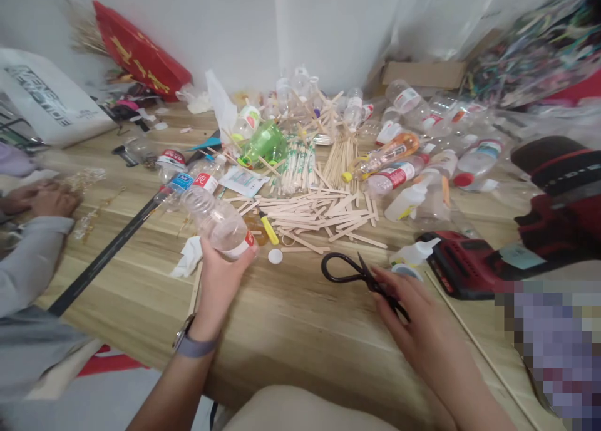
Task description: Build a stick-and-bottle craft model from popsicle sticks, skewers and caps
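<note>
My left hand [220, 280] is wrapped round the base of a clear plastic bottle [216, 221] with a red-and-white label, held tilted above the wooden table [291, 318]. A white bottle cap [275, 256] lies just right of it. My right hand [413, 318] rests on the blades of black scissors [350, 273], fingers curled over them; the loop handles point left. A watch with a grey strap sits on my left wrist.
A heap of flat wooden sticks [314, 215], bundled skewers [340, 158] and many empty bottles [399, 168] fills the middle and back. A red tool [464, 265] lies at right, a long black bar [107, 252] at left. Another person's hands [37, 199] rest at far left.
</note>
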A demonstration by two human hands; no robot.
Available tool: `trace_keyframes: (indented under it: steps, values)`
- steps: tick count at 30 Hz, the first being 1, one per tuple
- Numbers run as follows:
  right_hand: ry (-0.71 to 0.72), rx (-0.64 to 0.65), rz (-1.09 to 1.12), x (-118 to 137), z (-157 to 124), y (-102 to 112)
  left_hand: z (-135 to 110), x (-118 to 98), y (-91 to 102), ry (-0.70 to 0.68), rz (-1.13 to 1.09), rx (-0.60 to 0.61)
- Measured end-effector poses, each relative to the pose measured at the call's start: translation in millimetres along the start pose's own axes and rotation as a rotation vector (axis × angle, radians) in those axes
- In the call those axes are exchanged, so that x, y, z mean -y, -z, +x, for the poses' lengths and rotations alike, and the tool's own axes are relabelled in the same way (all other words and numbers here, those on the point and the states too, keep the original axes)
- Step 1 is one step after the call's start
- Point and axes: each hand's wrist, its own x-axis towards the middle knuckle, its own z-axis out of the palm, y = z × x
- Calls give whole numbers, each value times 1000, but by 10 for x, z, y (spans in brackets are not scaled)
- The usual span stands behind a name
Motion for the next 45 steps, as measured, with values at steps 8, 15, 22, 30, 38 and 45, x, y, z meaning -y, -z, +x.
trace_keyframes:
  steps: [8, 15, 22, 30, 38, 45]
  values:
    - [-410, -12, 582, 64, -53, 123, -33, -166, 50, 41, 92, -25]
    - [-796, -8, 1091, 72, -105, 48, 108, -111, -138, 25, 26, 7]
    - [-838, 59, 1249, 192, 9, 12, 123, -20, -159, 11, -69, 88]
    - [-886, 173, 1199, 231, -41, -130, -171, -89, 28, -303, -11, -270]
    - [-884, 294, 1119, 285, 13, -139, -295, -354, -310, -631, 338, 249]
    - [-851, 300, 1032, 252, 17, -294, -9, -375, -772, -679, 813, 613]
